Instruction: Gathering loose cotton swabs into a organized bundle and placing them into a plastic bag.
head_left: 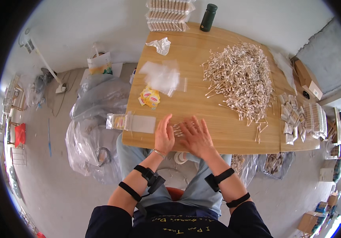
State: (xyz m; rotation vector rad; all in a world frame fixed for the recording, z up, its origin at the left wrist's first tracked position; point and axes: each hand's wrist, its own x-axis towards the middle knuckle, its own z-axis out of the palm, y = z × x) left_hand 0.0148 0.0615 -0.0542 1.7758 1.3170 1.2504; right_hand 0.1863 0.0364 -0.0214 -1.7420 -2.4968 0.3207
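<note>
A small group of cotton swabs [177, 130] lies on the wooden table [194, 104] near its front edge. My right hand [197, 139] rests over these swabs, fingers stretched and spread, covering part of them. On their left side my left hand [165, 135] stands on edge, fingers straight and extended, holding nothing that shows. Just left of it are a white flat rectangular piece [143, 123] and a clear bag of swabs [118, 121]. A large heap of loose cotton swabs [244, 77] covers the right part of the table.
Clear small bags [161, 78], yellow cards [150, 97] and a crumpled white wrapper [162, 46] lie at the left. Packed swabs [168, 16] and a dark green bottle [208, 18] stand at the back. Filled packets [291, 115] sit far right. Big plastic bags [95, 135] lie on the floor.
</note>
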